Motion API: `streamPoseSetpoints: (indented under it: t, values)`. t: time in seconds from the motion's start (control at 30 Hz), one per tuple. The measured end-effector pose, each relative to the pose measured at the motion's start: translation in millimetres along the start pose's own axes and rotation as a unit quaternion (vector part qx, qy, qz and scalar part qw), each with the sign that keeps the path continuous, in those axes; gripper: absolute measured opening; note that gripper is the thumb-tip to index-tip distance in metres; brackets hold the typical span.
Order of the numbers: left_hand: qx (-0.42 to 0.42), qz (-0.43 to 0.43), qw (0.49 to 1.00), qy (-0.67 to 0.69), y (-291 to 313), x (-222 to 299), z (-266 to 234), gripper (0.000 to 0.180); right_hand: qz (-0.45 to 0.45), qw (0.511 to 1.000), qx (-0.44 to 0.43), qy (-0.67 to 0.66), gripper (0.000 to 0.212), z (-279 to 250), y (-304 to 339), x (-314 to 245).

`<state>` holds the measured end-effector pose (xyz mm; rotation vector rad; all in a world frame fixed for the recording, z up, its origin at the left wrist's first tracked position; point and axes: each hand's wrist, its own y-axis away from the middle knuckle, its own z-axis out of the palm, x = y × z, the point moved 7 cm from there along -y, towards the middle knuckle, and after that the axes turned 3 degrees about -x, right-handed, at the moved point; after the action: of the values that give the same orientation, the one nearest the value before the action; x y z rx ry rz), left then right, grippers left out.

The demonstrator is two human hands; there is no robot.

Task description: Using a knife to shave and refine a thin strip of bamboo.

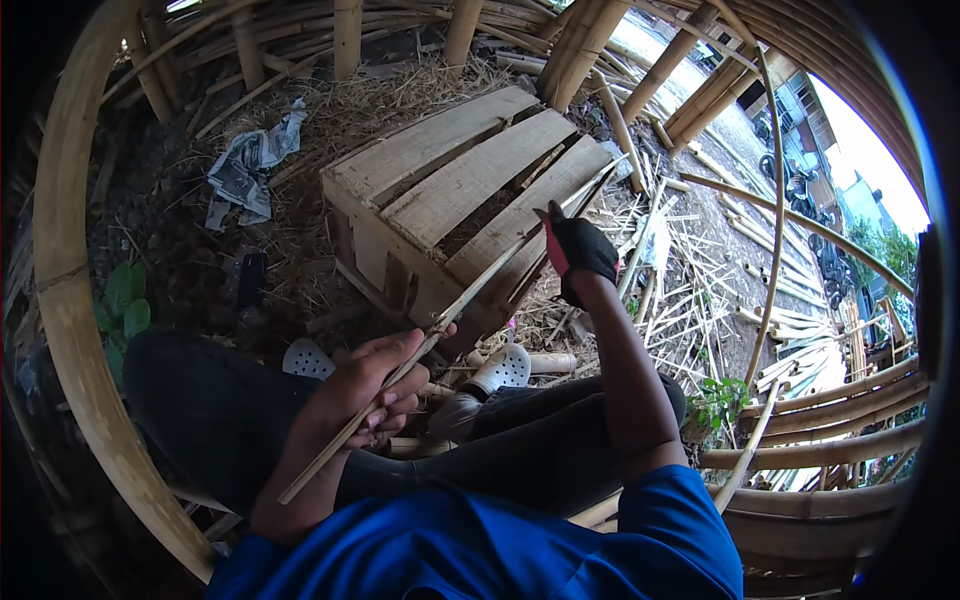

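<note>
A long, thin bamboo strip (pixel 318 463) runs slantwise from near my lap up across a wooden slatted crate (pixel 480 180). My left hand (pixel 380 385), bare, is closed round its lower part, and the near end sticks out below the fist. Farther along, over the crate's right side, my right hand (pixel 582 250) wears a black and red glove. Its fingers are closed on the strip, though the glove hides part of the grip. The strip's far end reaches past the crate's right edge.
Light clogs (pixel 505 368) show on my feet below the crate. Bamboo poles (pixel 580 50) stand behind it, and a curved bamboo frame (pixel 75 290) rises at left. Split bamboo pieces (pixel 690 260) litter the ground at right. Crumpled paper (pixel 255 165) lies at the back left.
</note>
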<state>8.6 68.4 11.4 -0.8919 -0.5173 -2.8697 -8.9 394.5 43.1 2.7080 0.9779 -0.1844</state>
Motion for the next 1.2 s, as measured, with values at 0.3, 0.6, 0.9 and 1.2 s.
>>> streamPoseSetpoints:
  t: [0.3, 0.6, 0.9, 1.2]
  values:
    - [0.013, 0.005, 0.999, -0.032, -4, -4, 0, 0.047, 0.006, 1.000, -0.002, 0.020, 0.075, -5, 0, 3]
    - [0.021, 0.001, 0.999, -0.043, -9, -9, 5, 0.046, -0.012, 1.000, -0.009, -0.005, 0.079, -2, -2, 7]
    - [0.036, -0.007, 0.996, -0.084, -9, -7, 11, 0.045, 0.012, 1.000, -0.001, -0.015, 0.079, 7, -6, 7]
    - [0.058, 0.006, 0.996, -0.072, -10, -2, 2, 0.048, -0.004, 0.999, 0.020, 0.031, 0.076, 14, 9, -10]
